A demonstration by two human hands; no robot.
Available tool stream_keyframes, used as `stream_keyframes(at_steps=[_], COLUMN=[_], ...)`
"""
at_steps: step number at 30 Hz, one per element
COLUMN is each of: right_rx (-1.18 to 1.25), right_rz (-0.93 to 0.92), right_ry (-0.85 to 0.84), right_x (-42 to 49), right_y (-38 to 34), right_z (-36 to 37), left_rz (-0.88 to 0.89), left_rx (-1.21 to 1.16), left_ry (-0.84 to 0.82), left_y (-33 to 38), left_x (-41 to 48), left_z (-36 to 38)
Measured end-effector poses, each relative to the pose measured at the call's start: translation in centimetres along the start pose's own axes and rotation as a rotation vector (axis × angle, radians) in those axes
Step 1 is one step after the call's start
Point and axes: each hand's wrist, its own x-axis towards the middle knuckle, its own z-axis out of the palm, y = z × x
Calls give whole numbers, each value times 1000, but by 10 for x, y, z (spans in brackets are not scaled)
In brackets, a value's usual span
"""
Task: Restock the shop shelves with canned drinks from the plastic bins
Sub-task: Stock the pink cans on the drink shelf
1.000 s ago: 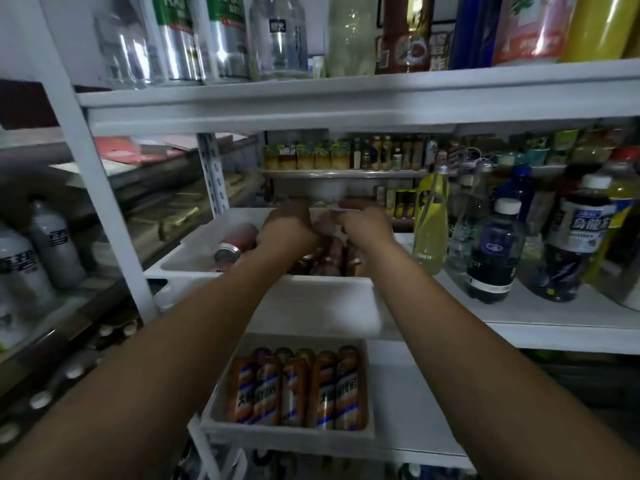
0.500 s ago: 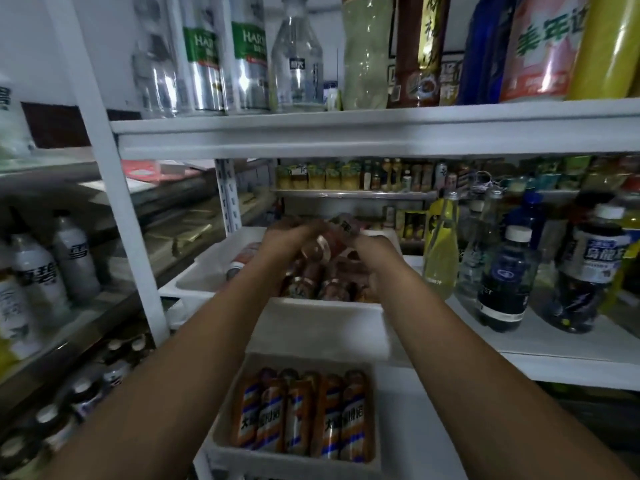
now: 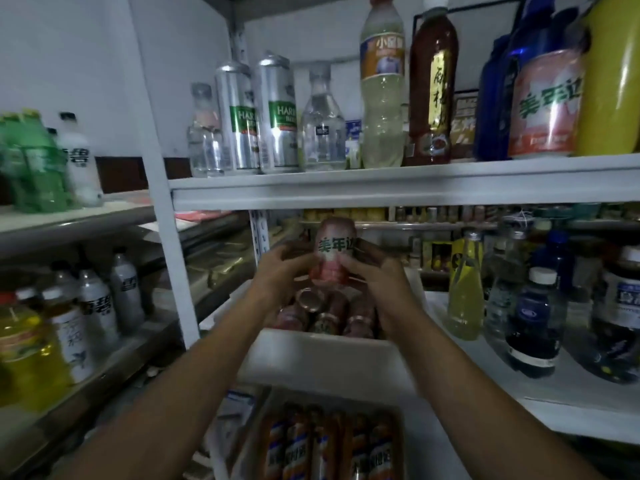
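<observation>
- At 6 o'clock, nearest, a white plastic bin (image 3: 346,398) holds orange-and-blue cans (image 3: 325,445) lying in a row, glossy cylinders.
- Just beyond, a second bin (image 3: 318,358), smooth-walled, holds pink cans (image 3: 311,301) on their sides, coppery round ends showing.
- Half a second ago both hands were down among these; now the left hand (image 3: 277,275) and right hand (image 3: 377,278) curl around one pink can (image 3: 334,251), raised upright above that bin at centre.
- So one can is out, not yet shelved.
- At 2 o'clock, farthest, a matching can (image 3: 543,105) stands on the painted metal upper shelf (image 3: 381,188), its likely home.
</observation>
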Motion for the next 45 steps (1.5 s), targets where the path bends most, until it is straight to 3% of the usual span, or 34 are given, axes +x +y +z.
stream_keyframes(at_steps=[6,13,25,37,45], right_rx=[1,75,172,225,193], right_rz=[46,156,354,524,545], right_ry=[-185,-455,-879,-1280,-1349], right_x=[-7,-54,-234,-457,-557], right_y=[-3,15,69,71,91], right_z=[76,206,467,614,663], left_rz=[67,76,-75,-175,-207], left_rx=[63,212,395,464,430], left_ry=[98,341,855,1309,1413], left_y=[28,53,87,108,97], left_x=[-38,-129,-392,-651,-749], left_z=[-84,-211,-416,-482,-504])
